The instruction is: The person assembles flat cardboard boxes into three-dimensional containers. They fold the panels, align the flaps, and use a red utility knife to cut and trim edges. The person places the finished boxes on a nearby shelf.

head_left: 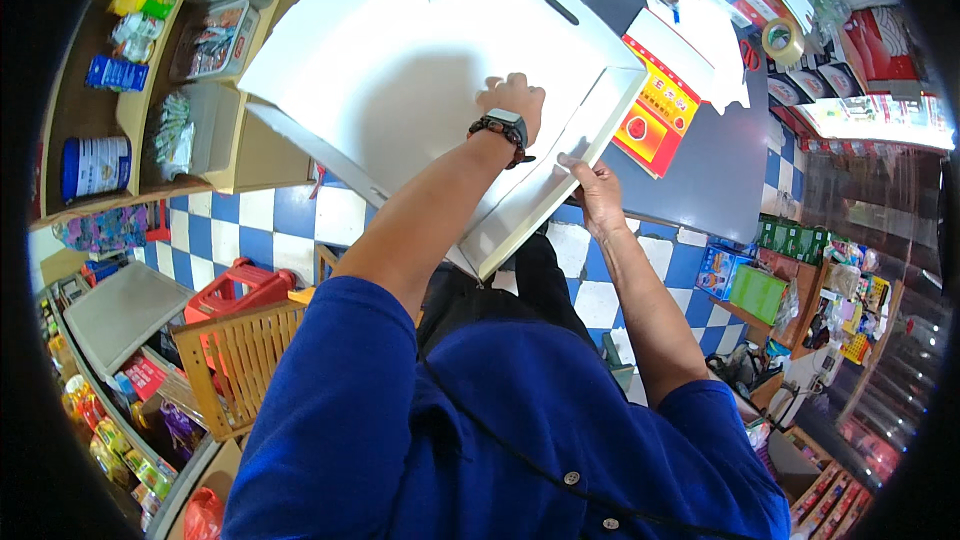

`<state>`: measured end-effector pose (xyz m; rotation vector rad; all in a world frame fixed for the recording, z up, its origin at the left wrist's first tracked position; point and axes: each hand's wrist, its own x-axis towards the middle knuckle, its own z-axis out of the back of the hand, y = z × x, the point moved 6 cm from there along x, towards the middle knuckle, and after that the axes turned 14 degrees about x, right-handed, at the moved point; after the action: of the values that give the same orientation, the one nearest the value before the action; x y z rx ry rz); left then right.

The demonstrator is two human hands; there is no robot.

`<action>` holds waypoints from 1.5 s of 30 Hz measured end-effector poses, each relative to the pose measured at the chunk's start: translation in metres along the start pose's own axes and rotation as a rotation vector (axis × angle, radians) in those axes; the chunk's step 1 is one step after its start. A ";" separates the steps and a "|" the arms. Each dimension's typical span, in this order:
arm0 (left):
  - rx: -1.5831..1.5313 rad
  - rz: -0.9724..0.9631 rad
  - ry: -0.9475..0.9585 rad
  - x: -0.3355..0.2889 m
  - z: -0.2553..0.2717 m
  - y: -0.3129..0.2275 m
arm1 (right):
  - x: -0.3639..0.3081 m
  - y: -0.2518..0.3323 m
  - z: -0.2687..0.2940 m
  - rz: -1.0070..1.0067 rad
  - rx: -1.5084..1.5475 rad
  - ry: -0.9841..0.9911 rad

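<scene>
A large white cardboard box, partly folded up, lies tilted across the dark grey table and over its near edge toward my body. My left hand, with a watch and a dark beaded bracelet at the wrist, rests on the white inner face. Its fingers look curled in, with nothing visible in them. At the box's near right wall my right hand grips the rim, thumb on top and fingers partly hidden beneath. A dark oval hand slot shows in the far wall.
Right of the box, a red and yellow printed card and white papers lie on the grey table. Tape and red scissors are beyond. Wooden shelves stand left; a wooden chair and red stool stand behind them.
</scene>
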<state>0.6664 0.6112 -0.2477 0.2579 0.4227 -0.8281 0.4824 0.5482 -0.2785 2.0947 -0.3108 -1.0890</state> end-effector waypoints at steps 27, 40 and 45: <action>-1.552 -0.263 0.455 0.037 0.020 0.010 | 0.003 0.011 -0.022 0.285 0.050 0.016; -1.053 -0.415 0.048 -0.072 0.059 0.015 | 0.024 0.017 0.034 0.708 -0.320 -0.191; -1.285 -0.392 -0.150 -0.092 0.114 0.001 | 0.008 0.098 0.123 0.554 -0.572 -0.841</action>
<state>0.6416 0.6285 -0.1043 -1.0996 0.7917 -0.7981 0.4026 0.4142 -0.2581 0.8898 -0.8080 -1.4304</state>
